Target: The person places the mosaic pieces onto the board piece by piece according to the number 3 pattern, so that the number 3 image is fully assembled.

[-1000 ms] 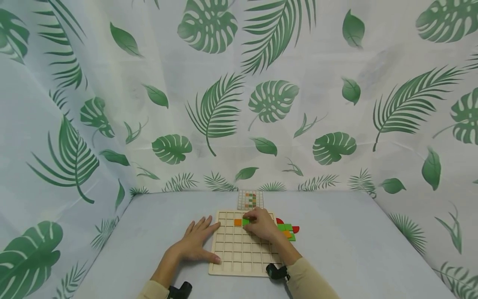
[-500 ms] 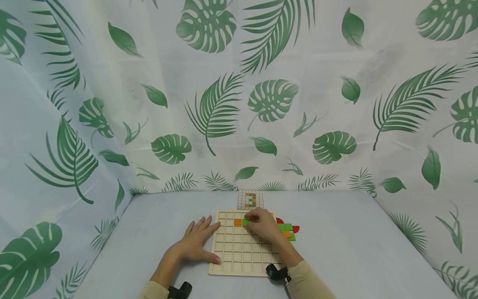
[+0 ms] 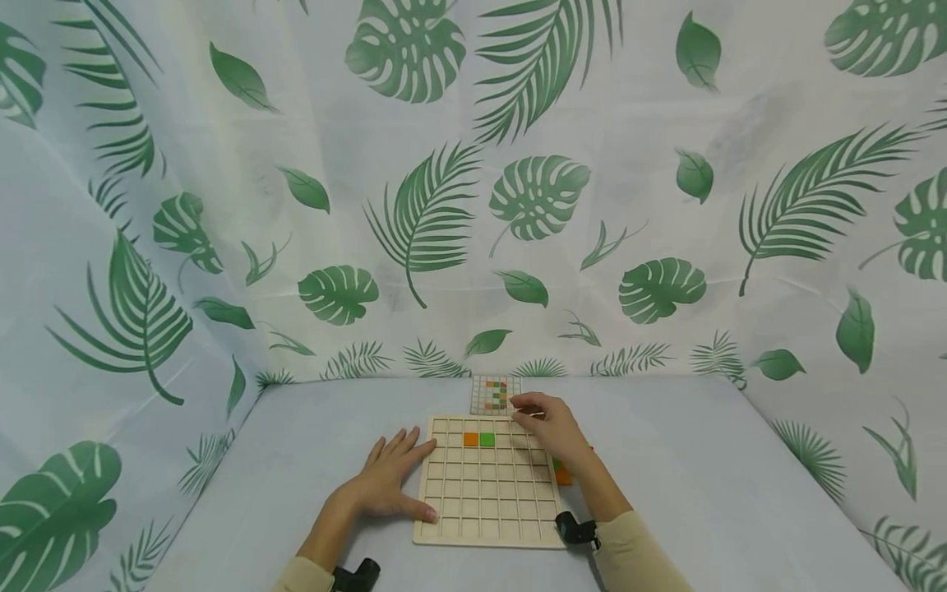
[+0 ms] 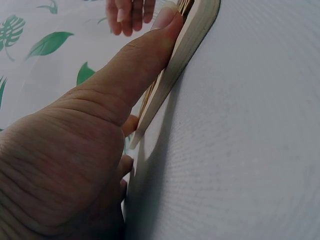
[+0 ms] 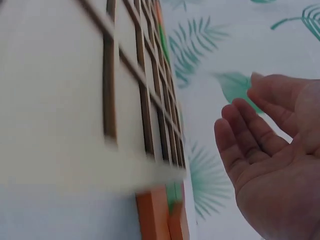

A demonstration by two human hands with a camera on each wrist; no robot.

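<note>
A leaf-printed cloth (image 3: 444, 123) is hanging behind and beside the white surface (image 3: 688, 477), on which a wooden grid board (image 3: 473, 493) is lying flat. My left grip (image 3: 388, 478) is resting at the board's left side, fingers spread, thumb and index fingertip touching the edge. My right grip (image 3: 556, 429) is hovering over the board's far right corner, its fingers bending loosely and standing slightly parted from the thumb. A printed pattern card (image 3: 484, 396) is lying just beyond the far edge, near my right fingertips; whether they are touching it, I cannot tell. Loose orange and green pieces (image 3: 563, 475) are lying beside the right edge, partly hidden by my right forearm (image 3: 602, 481). An orange tile (image 3: 471, 440) and a green tile (image 3: 487, 440) are sitting side by side in the second row from the far edge.
</note>
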